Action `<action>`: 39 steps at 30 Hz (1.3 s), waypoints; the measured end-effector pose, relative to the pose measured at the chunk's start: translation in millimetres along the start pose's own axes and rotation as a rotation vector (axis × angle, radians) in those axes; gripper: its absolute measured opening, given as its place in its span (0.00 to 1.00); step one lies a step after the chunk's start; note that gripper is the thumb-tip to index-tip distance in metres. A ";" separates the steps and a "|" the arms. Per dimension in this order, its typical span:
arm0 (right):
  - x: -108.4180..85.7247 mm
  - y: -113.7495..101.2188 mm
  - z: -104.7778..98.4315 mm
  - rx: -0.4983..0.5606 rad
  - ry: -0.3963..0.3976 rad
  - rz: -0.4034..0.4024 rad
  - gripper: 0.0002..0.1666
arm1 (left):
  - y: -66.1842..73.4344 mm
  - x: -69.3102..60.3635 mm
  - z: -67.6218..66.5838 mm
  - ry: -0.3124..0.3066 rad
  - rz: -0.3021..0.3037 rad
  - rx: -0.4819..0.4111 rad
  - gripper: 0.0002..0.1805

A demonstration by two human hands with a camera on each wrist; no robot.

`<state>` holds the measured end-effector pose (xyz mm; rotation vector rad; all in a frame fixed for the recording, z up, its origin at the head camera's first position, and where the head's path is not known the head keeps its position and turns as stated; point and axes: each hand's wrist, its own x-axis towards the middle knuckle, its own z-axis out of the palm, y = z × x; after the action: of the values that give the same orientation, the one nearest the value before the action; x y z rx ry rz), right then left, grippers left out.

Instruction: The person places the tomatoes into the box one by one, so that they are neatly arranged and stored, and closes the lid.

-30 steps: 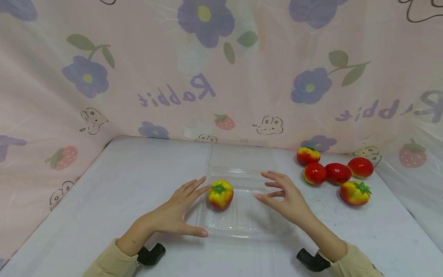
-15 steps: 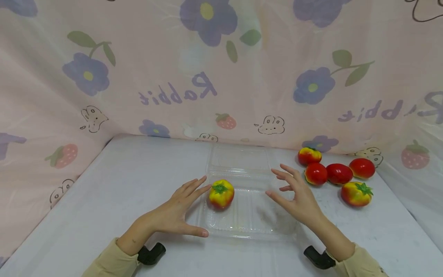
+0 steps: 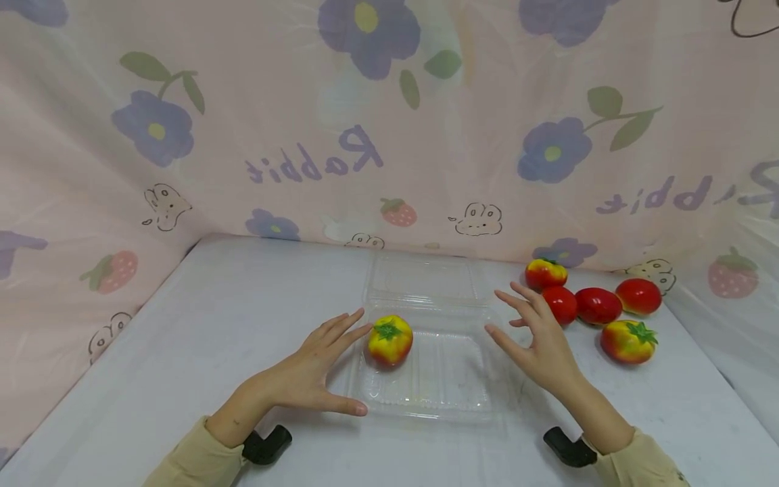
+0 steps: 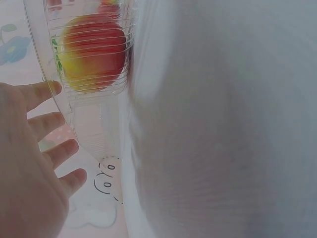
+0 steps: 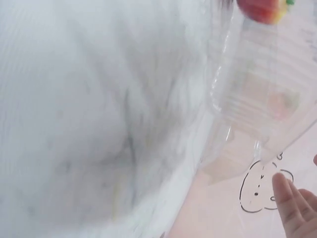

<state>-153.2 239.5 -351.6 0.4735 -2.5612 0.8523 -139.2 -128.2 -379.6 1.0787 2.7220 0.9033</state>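
A clear plastic clamshell box (image 3: 450, 365) lies with its lid (image 3: 422, 279) folded back, away from me. In its left part sits a red-and-yellow tomato-like fruit (image 3: 390, 342) with a green leafy top. My left hand (image 3: 304, 375) is spread at the box's left side, thumb apart from the fingers. In the left wrist view, a fingertip (image 4: 56, 87) of that hand meets the clear rim; the same fruit (image 4: 94, 53) shows through the ridged wall. My right hand (image 3: 544, 348) hovers by the box's right edge, fingers parted and holding nothing.
Several similar red and red-yellow fruits, such as this leafy-topped one (image 3: 629, 342), are grouped at the back right, one partly behind my right hand. A white table (image 3: 201, 318) bears everything. Patterned pink cloth (image 3: 292, 122) hangs behind and at both sides.
My right hand has moved rightward, from over the box to its right edge near the grouped fruits. The left hand and the fruit in the box stay where they were.
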 end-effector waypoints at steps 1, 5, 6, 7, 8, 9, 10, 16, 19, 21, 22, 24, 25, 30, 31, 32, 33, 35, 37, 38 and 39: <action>0.1 1.6 -0.2 -0.007 0.010 -0.007 0.35 | 0.3 0.1 -0.6 -0.002 -0.003 -0.002 0.60; 0.9 7.8 -0.4 -0.034 0.034 -0.002 0.35 | 1.2 0.3 -1.7 -0.009 -0.011 -0.005 0.60; 0.9 9.1 -0.6 -0.041 0.036 0.007 0.35 | 1.3 0.3 -1.9 -0.010 -0.013 -0.005 0.60; 0.7 10.3 -0.8 -0.048 0.038 0.018 0.35 | 1.3 0.4 -1.9 -0.012 -0.014 -0.005 0.60; 0.4 11.4 -1.3 -0.053 0.041 0.027 0.35 | 1.3 0.6 -1.8 -0.013 -0.013 -0.005 0.60; -0.1 12.4 -2.0 -0.054 0.044 0.036 0.35 | 1.2 0.7 -1.7 -0.014 -0.012 -0.005 0.60; -0.2 13.4 -2.6 -0.055 0.046 0.044 0.36 | 1.2 0.8 -1.6 -0.013 -0.011 -0.006 0.60; -1.1 18.3 -7.3 -0.045 0.008 0.120 0.37 | 1.1 1.0 -0.9 -0.015 -0.003 -0.011 0.60; -0.6 21.9 -8.6 -0.064 -0.015 0.157 0.38 | 1.2 0.7 -0.9 -0.015 -0.005 -0.006 0.60; 0.2 26.0 -8.7 -0.079 -0.022 0.173 0.38 | 1.3 0.6 -1.0 -0.013 -0.006 -0.004 0.60; 0.5 27.9 -8.9 -0.088 -0.026 0.183 0.38 | 1.3 0.5 -1.0 -0.012 -0.007 -0.003 0.60; 1.3 31.8 -9.4 -0.104 -0.033 0.203 0.38 | 1.2 0.3 -1.1 -0.011 -0.007 -0.004 0.60; 1.7 33.8 -9.8 -0.107 -0.040 0.214 0.39 | 1.0 0.3 -1.1 -0.010 -0.006 -0.004 0.60; 3.9 42.1 -13.2 -0.121 -0.088 0.271 0.40 | 1.1 0.8 -1.3 -0.011 -0.004 -0.001 0.60; 4.7 43.8 -13.8 -0.126 -0.100 0.282 0.41 | 1.2 0.9 -1.4 -0.011 -0.004 0.001 0.60; 5.6 45.4 -14.6 -0.133 -0.108 0.291 0.41 | 1.0 1.0 -1.2 -0.010 -0.003 0.003 0.60; 6.6 47.0 -15.3 -0.139 -0.118 0.303 0.41 | 1.0 1.0 -1.2 -0.009 -0.003 0.005 0.60; 8.9 49.9 -16.8 -0.148 -0.138 0.320 0.41 | 1.0 0.8 -1.2 -0.007 -0.004 0.007 0.60; 10.9 53.1 -17.3 -0.160 -0.150 0.331 0.41 | 1.0 0.6 -1.3 -0.007 -0.006 0.008 0.60; 11.9 54.5 -17.5 -0.165 -0.156 0.337 0.41 | 1.0 0.5 -1.3 -0.006 -0.007 0.007 0.60; 13.0 56.2 -17.5 -0.172 -0.161 0.340 0.42 | 1.6 0.3 -1.7 -0.007 -0.010 0.005 0.60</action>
<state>-184.0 290.5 -360.2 0.0546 -2.8840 0.7168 -138.9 -127.9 -377.3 1.0668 2.7229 0.8907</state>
